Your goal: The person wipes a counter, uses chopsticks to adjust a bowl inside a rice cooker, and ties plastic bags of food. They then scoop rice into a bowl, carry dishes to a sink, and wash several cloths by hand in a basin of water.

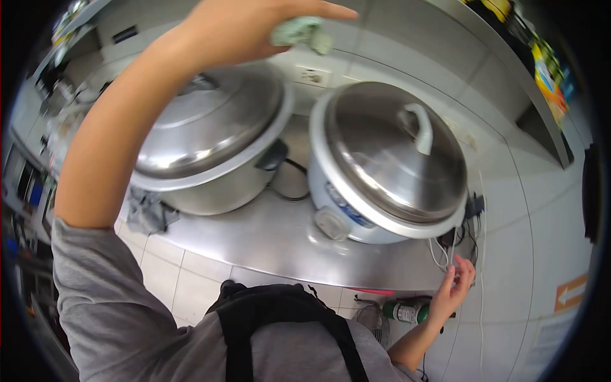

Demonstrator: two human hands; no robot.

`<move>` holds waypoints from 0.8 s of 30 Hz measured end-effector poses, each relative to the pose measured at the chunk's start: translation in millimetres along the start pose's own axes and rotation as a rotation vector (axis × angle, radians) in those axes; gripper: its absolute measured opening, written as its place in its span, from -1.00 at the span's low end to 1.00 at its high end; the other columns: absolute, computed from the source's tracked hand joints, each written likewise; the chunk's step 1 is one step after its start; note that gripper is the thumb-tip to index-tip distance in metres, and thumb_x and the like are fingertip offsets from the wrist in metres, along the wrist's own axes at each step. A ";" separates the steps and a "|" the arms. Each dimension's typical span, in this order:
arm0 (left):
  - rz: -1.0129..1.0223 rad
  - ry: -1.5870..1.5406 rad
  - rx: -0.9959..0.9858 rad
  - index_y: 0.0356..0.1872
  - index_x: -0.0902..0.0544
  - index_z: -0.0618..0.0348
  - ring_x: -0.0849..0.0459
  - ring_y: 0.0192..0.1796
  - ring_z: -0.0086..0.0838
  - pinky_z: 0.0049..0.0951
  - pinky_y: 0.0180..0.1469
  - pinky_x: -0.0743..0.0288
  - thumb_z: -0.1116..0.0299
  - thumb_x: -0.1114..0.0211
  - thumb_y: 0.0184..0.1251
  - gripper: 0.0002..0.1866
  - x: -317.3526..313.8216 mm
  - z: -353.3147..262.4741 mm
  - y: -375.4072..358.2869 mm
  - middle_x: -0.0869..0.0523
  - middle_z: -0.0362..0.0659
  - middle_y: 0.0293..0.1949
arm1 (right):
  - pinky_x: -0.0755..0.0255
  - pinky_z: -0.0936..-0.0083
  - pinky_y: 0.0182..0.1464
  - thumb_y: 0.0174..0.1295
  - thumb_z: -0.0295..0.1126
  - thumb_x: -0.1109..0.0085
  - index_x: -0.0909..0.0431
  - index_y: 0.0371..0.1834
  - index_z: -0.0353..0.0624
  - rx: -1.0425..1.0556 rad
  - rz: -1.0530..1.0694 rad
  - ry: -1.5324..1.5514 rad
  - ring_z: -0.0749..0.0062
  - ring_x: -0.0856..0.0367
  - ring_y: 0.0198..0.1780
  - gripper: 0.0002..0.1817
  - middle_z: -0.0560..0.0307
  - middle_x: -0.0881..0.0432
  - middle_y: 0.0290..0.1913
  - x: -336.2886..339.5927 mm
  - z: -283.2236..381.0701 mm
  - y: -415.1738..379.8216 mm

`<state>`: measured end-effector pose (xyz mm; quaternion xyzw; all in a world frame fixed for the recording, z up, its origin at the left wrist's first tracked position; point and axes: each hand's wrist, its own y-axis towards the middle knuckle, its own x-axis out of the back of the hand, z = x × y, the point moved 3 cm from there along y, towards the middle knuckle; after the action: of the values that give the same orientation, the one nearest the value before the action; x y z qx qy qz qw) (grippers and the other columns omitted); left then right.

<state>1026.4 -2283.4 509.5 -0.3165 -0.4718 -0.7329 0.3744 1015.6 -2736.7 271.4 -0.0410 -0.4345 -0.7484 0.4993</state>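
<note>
My left hand [245, 28] is raised at the top, above the left pot, with a crumpled pale green cloth [304, 33] held in it and one finger stretched out. Below that arm stands a large pot [223, 197] with a domed metal lid [219, 130], partly hidden by my forearm. To its right is a big rice cooker [318, 153], its steel lid [382, 159] on and a pale handle [422, 130] on top. My right hand [453, 288] hangs near the counter's right corner, close to white cables [439, 254], fingers loosely bent and apart; I see nothing in it.
Both cookers stand on a steel counter [280, 254]. A grey rag [147, 213] lies by the left pot. A socket [313, 76] is on the tiled wall. Shelves [509, 76] with packets overhang at upper right. A green cylinder [407, 312] lies below the counter.
</note>
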 end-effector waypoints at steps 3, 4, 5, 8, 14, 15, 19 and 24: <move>-0.199 -0.147 0.132 0.30 -0.45 -0.45 -0.66 -0.11 -0.15 -0.24 -0.06 -0.55 0.65 -0.30 -0.10 -0.14 22.2 40.4 -112.9 -0.69 -0.15 -0.17 | -0.26 0.56 -0.10 0.30 -0.48 -0.09 -0.58 -0.02 -0.20 0.040 0.037 0.010 0.40 -0.44 -0.02 -0.79 0.08 -0.47 0.05 -10.2 16.7 -17.4; -0.162 -0.161 0.255 0.31 -0.45 -0.37 -0.65 -0.05 -0.14 -0.25 0.02 -0.53 0.68 -0.29 -0.11 -0.14 27.9 56.8 -157.1 -0.69 -0.14 -0.09 | -0.26 0.56 -0.10 0.30 -0.48 -0.09 -0.58 -0.02 -0.20 0.058 0.060 0.032 0.40 -0.44 -0.02 -0.79 0.08 -0.47 0.05 -18.5 27.3 -26.4; -0.126 -0.176 0.378 0.32 -0.45 -0.29 -0.64 0.02 -0.13 -0.27 0.09 -0.51 0.70 -0.27 -0.12 -0.14 32.1 72.8 -203.5 -0.69 -0.14 -0.01 | -0.27 0.56 -0.10 0.31 -0.48 -0.09 -0.58 -0.02 -0.21 0.081 0.089 0.066 0.39 -0.45 0.00 -0.79 0.07 -0.47 0.05 -28.8 38.5 -36.1; -0.300 -0.231 0.568 0.31 -0.48 -0.11 -0.66 0.05 -0.25 -0.38 0.13 -0.48 0.73 -0.20 -0.07 -0.21 27.3 107.8 -353.1 -0.68 -0.13 0.05 | -0.31 0.55 -0.12 0.30 -0.50 -0.08 -0.59 -0.07 -0.22 0.125 0.184 0.131 0.35 -0.46 0.00 -0.82 0.06 -0.47 0.02 -74.3 96.8 -73.5; -0.245 -0.562 1.290 0.30 -0.48 0.09 -0.62 -0.18 -0.55 -0.49 0.07 -0.46 0.66 -0.13 -0.03 -0.30 -13.4 83.1 -663.5 -0.70 -0.18 -0.27 | -0.43 0.40 -0.02 0.14 -0.51 -0.22 -0.60 -0.14 -0.21 0.408 0.766 0.416 0.16 -0.52 -0.07 -0.79 -0.04 -0.50 -0.07 -195.4 283.3 -212.6; -0.254 -0.591 1.398 0.31 -0.47 0.08 -0.63 -0.19 -0.55 -0.50 0.05 -0.47 0.66 -0.14 -0.01 -0.30 -13.4 65.6 -700.0 -0.70 -0.18 -0.27 | -0.43 0.38 0.00 0.14 -0.49 -0.24 -0.59 -0.13 -0.21 0.469 0.823 0.471 0.11 -0.52 -0.05 -0.78 -0.05 -0.50 -0.06 -212.1 312.3 -237.2; -0.308 -0.699 1.646 0.33 -0.43 0.08 -0.63 -0.21 -0.56 -0.49 -0.03 -0.51 0.64 -0.18 0.10 -0.34 -3.8 14.1 -801.3 -0.70 -0.18 -0.30 | -0.37 0.30 0.16 0.15 -0.38 -0.29 -0.50 0.05 -0.18 0.529 1.074 0.523 -0.06 -0.45 0.16 -0.61 -0.15 -0.41 0.15 -301.6 399.0 -316.9; -0.298 -0.647 1.769 0.34 -0.42 0.09 -0.64 -0.22 -0.53 -0.47 -0.05 -0.52 0.62 -0.20 0.09 -0.33 35.1 9.0 -864.3 -0.69 -0.15 -0.30 | -0.23 0.12 0.34 0.15 -0.22 -0.34 -0.25 0.36 -0.06 0.695 1.108 0.287 -0.21 -0.15 0.43 -0.29 -0.25 -0.10 0.45 -443.8 449.5 -393.2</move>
<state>276.7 -2046.7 148.6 -0.0426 -0.9714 -0.0274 0.2321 761.2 -2061.4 90.1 0.0051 -0.4946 -0.1959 0.8468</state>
